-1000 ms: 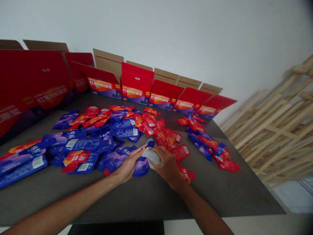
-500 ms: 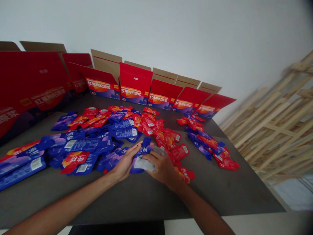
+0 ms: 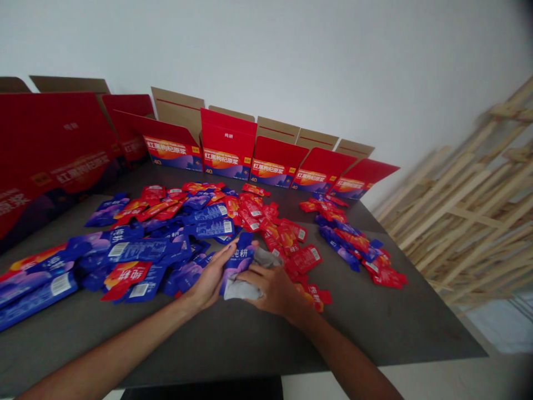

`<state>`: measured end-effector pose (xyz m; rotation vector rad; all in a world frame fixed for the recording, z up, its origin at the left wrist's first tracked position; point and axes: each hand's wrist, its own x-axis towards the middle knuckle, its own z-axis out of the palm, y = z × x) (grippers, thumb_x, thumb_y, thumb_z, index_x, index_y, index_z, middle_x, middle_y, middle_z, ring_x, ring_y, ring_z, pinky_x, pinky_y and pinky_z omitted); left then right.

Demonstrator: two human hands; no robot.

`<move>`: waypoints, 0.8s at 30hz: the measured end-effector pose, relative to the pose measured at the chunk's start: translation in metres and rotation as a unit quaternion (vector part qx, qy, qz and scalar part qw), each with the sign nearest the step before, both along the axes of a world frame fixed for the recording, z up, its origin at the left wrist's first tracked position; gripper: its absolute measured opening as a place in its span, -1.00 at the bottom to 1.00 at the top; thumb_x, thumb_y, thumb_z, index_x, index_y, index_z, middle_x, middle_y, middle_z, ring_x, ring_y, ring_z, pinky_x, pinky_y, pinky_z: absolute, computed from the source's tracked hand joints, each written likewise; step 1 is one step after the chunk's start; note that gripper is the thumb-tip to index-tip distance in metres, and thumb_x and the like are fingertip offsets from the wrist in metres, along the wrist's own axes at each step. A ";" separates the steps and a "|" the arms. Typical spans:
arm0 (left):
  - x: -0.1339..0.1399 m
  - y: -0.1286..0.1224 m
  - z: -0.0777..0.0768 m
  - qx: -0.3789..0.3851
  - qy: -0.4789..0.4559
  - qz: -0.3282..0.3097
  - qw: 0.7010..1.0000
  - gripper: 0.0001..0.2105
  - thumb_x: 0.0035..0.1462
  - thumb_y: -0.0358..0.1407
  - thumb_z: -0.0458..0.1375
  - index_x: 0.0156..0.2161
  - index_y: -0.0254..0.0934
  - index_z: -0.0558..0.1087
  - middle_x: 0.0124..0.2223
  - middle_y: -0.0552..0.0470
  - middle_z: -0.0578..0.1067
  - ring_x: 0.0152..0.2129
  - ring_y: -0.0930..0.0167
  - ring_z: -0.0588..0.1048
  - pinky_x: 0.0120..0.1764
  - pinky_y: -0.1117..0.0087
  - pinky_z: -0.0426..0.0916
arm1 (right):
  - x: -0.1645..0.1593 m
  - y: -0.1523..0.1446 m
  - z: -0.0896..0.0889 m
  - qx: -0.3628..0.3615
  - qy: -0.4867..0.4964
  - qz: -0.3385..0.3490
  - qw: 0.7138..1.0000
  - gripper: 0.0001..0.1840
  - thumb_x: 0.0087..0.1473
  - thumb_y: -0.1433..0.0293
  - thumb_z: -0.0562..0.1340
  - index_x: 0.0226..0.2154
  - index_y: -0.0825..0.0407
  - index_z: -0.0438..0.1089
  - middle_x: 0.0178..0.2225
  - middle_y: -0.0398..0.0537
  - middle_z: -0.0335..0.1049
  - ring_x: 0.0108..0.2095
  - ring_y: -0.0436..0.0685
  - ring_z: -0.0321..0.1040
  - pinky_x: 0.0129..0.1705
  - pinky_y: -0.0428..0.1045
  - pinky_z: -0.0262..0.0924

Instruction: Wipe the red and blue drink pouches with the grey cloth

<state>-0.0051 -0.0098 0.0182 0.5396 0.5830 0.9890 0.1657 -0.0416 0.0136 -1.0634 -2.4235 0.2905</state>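
My left hand (image 3: 211, 278) is closed on a blue and purple pouch (image 3: 240, 253), held tilted just above the front of the table. Bunched in my right hand (image 3: 272, 286) is a grey-white cloth (image 3: 244, 290), pressed against the lower part of the pouch's printed face. My right fingers partly cover both pouch and cloth. To the left of my hands lies a heap of blue pouches (image 3: 137, 249), with some red ones among them. Red pouches (image 3: 306, 260) spread behind and to the right of my right hand.
Open red cartons (image 3: 272, 161) stand in a row along the back of the dark table (image 3: 375, 333), with larger red cartons (image 3: 54, 133) at the left. A smaller pile of mixed pouches (image 3: 350, 239) lies to the right. Wooden racks (image 3: 478, 222) stand beyond the table's right edge.
My right hand and the cloth have slid down the pouch a little, so more of its printed face shows. My left hand keeps its hold.
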 end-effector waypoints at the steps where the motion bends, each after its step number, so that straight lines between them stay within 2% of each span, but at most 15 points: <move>1: 0.000 0.000 0.000 0.004 0.016 0.011 1.000 -0.55 0.12 -0.23 0.25 0.12 -0.27 0.43 -0.14 -0.09 0.63 -0.43 0.39 0.59 -0.38 0.45 0.44 | 0.000 0.000 -0.001 0.006 0.014 -0.023 1.000 -0.53 0.01 0.29 0.37 0.02 -0.12 0.40 -0.05 -0.08 0.48 -0.11 0.17 0.45 -0.09 0.03 0.34; 5: 0.002 -0.004 0.000 0.029 0.076 0.030 0.996 -0.60 0.09 -0.20 0.27 0.05 -0.25 0.50 -0.06 -0.06 0.61 -0.17 0.29 0.57 -0.12 0.38 0.43 | 0.003 0.002 -0.004 0.024 0.090 -0.125 0.988 -0.52 0.00 0.40 0.35 0.02 -0.02 0.38 -0.01 0.01 0.45 -0.04 0.20 0.43 0.01 0.05 0.31; 7: 0.003 -0.005 -0.001 0.040 0.083 0.024 0.995 -0.63 0.10 -0.20 0.27 0.02 -0.23 0.52 -0.01 -0.05 0.59 -0.07 0.28 0.53 -0.04 0.37 0.39 | 0.005 0.004 -0.004 0.028 0.115 -0.142 0.983 -0.51 0.01 0.43 0.33 0.03 -0.01 0.36 0.01 0.04 0.44 0.01 0.20 0.40 0.04 0.05 0.30; 10: 0.003 -0.005 -0.002 0.040 0.087 0.034 0.995 -0.61 0.09 -0.19 0.28 0.03 -0.24 0.52 0.01 -0.05 0.58 -0.02 0.27 0.51 0.01 0.37 0.36 | 0.007 0.004 -0.002 0.019 0.091 -0.101 0.990 -0.51 0.00 0.40 0.34 0.03 -0.04 0.37 0.02 0.02 0.44 0.05 0.20 0.38 0.06 0.06 0.28; 14: 0.001 -0.003 -0.002 0.017 0.082 0.038 0.996 -0.54 0.06 -0.15 0.29 0.08 -0.24 0.48 -0.03 -0.09 0.60 -0.11 0.22 0.55 -0.14 0.34 0.43 | 0.003 0.002 0.000 0.000 0.013 0.005 1.000 -0.52 -0.01 0.33 0.37 0.00 -0.12 0.39 -0.05 -0.09 0.48 -0.05 0.18 0.43 -0.03 0.03 0.32; 16: 0.001 -0.002 -0.002 0.015 0.081 0.035 0.996 -0.54 0.07 -0.15 0.28 0.09 -0.23 0.48 -0.05 -0.09 0.61 -0.13 0.22 0.56 -0.18 0.34 0.44 | 0.001 0.001 -0.001 0.008 0.012 0.008 1.000 -0.53 -0.02 0.32 0.38 0.00 -0.13 0.40 -0.07 -0.10 0.49 -0.09 0.17 0.45 -0.05 0.03 0.33; 21: 0.001 -0.004 -0.003 0.040 0.102 0.041 0.993 -0.59 0.08 -0.15 0.27 0.03 -0.23 0.52 -0.05 -0.07 0.61 -0.07 0.23 0.54 -0.06 0.33 0.40 | 0.001 0.002 -0.006 0.039 0.092 -0.107 0.989 -0.50 -0.03 0.40 0.36 0.01 -0.03 0.37 0.00 0.02 0.45 0.00 0.21 0.41 0.02 0.06 0.31; 24: 0.002 -0.005 -0.002 0.047 0.109 0.046 0.992 -0.62 0.07 -0.15 0.28 -0.01 -0.23 0.55 -0.02 -0.06 0.60 -0.01 0.25 0.50 0.04 0.33 0.34 | 0.004 0.004 -0.006 0.040 0.121 -0.132 0.983 -0.50 -0.03 0.44 0.34 0.02 0.00 0.36 0.01 0.06 0.44 0.02 0.20 0.40 0.05 0.06 0.30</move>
